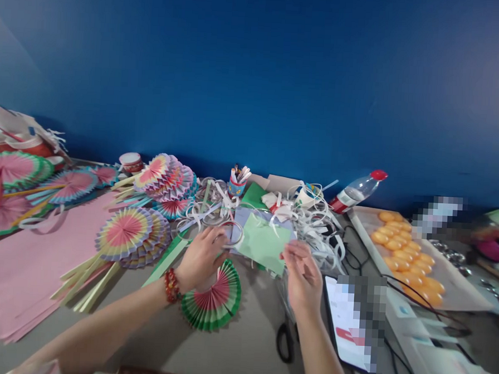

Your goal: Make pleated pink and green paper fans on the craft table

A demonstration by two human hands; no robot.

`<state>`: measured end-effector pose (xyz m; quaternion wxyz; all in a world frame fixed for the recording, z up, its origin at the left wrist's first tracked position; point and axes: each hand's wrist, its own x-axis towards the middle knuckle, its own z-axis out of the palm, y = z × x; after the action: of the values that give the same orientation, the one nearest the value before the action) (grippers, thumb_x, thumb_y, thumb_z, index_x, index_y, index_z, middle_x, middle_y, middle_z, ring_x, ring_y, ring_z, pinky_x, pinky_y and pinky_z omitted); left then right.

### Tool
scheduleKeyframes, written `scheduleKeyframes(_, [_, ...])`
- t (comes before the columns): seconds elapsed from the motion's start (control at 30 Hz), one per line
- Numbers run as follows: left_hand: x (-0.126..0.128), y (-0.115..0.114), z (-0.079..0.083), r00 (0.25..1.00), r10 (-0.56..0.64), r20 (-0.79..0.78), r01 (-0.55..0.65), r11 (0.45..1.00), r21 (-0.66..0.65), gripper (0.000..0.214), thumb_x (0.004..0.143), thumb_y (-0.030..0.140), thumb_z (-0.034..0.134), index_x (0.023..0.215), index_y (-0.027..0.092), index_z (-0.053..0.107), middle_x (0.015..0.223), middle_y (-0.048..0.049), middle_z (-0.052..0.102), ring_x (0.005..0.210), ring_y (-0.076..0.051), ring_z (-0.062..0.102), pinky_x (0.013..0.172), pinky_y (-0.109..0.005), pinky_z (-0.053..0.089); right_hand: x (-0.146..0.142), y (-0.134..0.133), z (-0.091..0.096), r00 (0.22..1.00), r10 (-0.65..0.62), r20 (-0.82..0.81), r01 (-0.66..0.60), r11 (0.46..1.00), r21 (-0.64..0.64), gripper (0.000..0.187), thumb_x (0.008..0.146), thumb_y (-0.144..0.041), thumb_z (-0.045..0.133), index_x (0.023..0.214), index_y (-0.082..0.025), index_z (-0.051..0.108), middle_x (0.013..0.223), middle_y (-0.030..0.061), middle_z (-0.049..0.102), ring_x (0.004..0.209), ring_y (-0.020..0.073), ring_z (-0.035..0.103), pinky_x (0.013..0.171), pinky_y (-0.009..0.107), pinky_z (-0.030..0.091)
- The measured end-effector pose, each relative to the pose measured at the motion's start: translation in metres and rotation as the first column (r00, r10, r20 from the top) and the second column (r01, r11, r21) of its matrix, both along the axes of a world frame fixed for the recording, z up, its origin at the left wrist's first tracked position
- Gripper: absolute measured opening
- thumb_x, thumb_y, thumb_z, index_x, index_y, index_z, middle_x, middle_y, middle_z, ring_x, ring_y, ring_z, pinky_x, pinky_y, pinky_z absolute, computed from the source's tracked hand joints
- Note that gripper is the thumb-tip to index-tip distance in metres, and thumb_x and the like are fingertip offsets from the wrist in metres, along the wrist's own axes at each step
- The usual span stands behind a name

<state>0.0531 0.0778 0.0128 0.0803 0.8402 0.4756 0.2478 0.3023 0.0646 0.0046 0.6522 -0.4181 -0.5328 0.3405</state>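
Note:
Over the middle of the table, my left hand [204,260] has its fingers curled around the edge of a thin pale ring [239,235] that looks like a roll of tape. Below that hand a round pleated paper fan [220,302] in red, pink and green lies on the table, partly covered by the palm. My right hand [304,276] is closed in a pinch at the right edge of a light green paper sheet [261,240]. What its fingertips hold, if anything, is too small to make out. Scissors [285,343] with black handles rest below it.
Pink paper sheets [31,270] and stacked pleated fans [123,236] lie left. Curled white strips [322,232], a pen cup [237,183] and a plastic bottle [360,190] stand behind. On the right are a phone [345,326], cables and a tray [367,226] of orange balls.

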Motion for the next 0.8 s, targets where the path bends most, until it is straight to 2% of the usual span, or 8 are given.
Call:
scheduleKeyframes(0.1, [-0.009,-0.03,-0.004,0.99,0.04,-0.136,-0.055,0.992,-0.114,0.025,0.09,0.042,0.058,0.085,0.018,0.064,0.092,-0.0105,0.062,0.089,-0.029,0.057,0.079,-0.043,0.043,-0.003,-0.003,0.0,0.991,0.132,0.035,-0.129,0.989,-0.075,0.03,0.092,-0.024,0.061,0.121,-0.029,0.064,0.095,0.003,0.059,0.076,0.015,0.057,0.069,0.029,0.05])
scheduleKeyframes(0.2, [-0.012,-0.052,-0.012,0.99,0.046,-0.135,-0.072,0.979,-0.192,0.021,0.09,0.04,0.059,0.086,0.019,0.063,0.091,-0.0085,0.061,0.091,-0.028,0.055,0.08,-0.042,0.04,-0.013,-0.007,0.001,0.95,0.296,0.098,-0.278,0.946,-0.165,0.045,0.093,-0.027,0.059,0.137,-0.029,0.051,0.094,0.0029,0.06,0.075,0.0146,0.06,0.07,0.029,0.053])
scheduleKeyframes(0.33, [-0.01,-0.057,-0.02,0.996,0.081,-0.043,-0.09,0.947,-0.308,0.019,0.093,0.034,0.055,0.082,0.019,0.061,0.092,-0.0062,0.063,0.091,-0.025,0.056,0.082,-0.039,0.039,-0.022,-0.011,0.0,0.868,0.433,0.241,-0.363,0.887,-0.285,0.054,0.096,-0.031,0.054,0.147,-0.028,0.036,0.102,0.0051,0.062,0.077,0.0141,0.063,0.076,0.031,0.057])
scheduleKeyframes(0.47, [-0.011,-0.055,-0.019,0.995,0.1,0.026,-0.084,0.927,-0.366,0.018,0.092,0.032,0.055,0.08,0.02,0.062,0.089,-0.005,0.066,0.09,-0.025,0.057,0.081,-0.038,0.038,-0.025,-0.014,0.0,0.74,0.43,0.516,-0.315,0.901,-0.299,0.059,0.095,-0.026,0.052,0.15,-0.031,0.029,0.111,0.007,0.063,0.081,0.016,0.066,0.077,0.032,0.057])
scheduleKeyframes(0.57, [-0.012,-0.057,-0.018,0.992,0.114,0.056,-0.084,0.923,-0.376,0.017,0.091,0.03,0.055,0.08,0.02,0.063,0.088,-0.0053,0.066,0.088,-0.026,0.058,0.079,-0.038,0.037,-0.028,-0.017,0.0,0.562,0.42,0.713,-0.3,0.906,-0.297,0.071,0.091,-0.018,0.053,0.153,-0.034,0.021,0.118,0.0091,0.063,0.077,0.0181,0.068,0.07,0.032,0.057])
scheduleKeyframes(0.63, [-0.013,-0.059,-0.019,0.989,0.125,0.081,-0.086,0.924,-0.372,0.017,0.091,0.03,0.055,0.08,0.02,0.063,0.088,-0.0059,0.067,0.088,-0.026,0.058,0.078,-0.038,0.037,-0.031,-0.019,0.001,0.467,0.454,0.759,-0.351,0.883,-0.312,0.081,0.088,-0.014,0.055,0.155,-0.034,0.013,0.124,0.0103,0.061,0.076,0.0185,0.068,0.068,0.032,0.057])
scheduleKeyframes(0.7, [-0.015,-0.06,-0.02,0.984,0.133,0.117,-0.081,0.926,-0.368,0.016,0.091,0.029,0.055,0.081,0.019,0.062,0.088,-0.0066,0.067,0.089,-0.027,0.058,0.078,-0.038,0.038,-0.035,-0.02,0.002,0.438,0.479,0.76,-0.409,0.86,-0.306,0.087,0.086,-0.011,0.055,0.155,-0.034,0.008,0.129,0.0108,0.059,0.081,0.0197,0.068,0.071,0.033,0.058])
scheduleKeyframes(0.8, [-0.018,-0.061,-0.019,0.962,0.158,0.224,-0.056,0.913,-0.403,0.014,0.091,0.027,0.055,0.084,0.019,0.063,0.09,-0.0077,0.069,0.09,-0.027,0.06,0.08,-0.038,0.039,-0.039,-0.023,0.004,0.497,0.48,0.723,-0.445,0.856,-0.262,0.087,0.085,-0.008,0.054,0.155,-0.034,0.012,0.13,0.0106,0.056,0.091,0.0208,0.064,0.08,0.036,0.057])
